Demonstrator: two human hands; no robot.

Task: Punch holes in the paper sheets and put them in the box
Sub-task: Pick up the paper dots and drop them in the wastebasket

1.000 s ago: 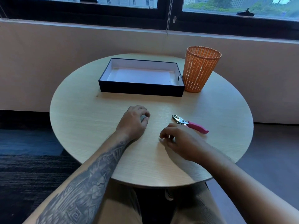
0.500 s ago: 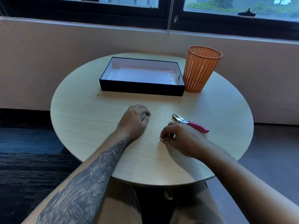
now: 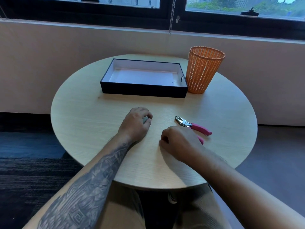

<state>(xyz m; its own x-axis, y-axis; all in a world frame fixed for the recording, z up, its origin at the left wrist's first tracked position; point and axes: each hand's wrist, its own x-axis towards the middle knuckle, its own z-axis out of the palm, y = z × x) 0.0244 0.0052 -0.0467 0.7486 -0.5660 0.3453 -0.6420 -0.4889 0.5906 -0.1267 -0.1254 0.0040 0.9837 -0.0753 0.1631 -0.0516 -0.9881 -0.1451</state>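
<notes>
since no loose sheets show on the table (image 3: 92, 123), looks like wrap-up: paper (image 3: 142, 76) lies in the box (image 3: 143, 90), left hand (image 3: 136, 123) curled around something small and grey, right hand (image 3: 179, 141) loosely closed, empty, just beside the punch (image 3: 192, 125).

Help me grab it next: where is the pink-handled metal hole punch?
The pink-handled metal hole punch lies on the round wooden table, right of centre, just beyond the right hand.
</notes>
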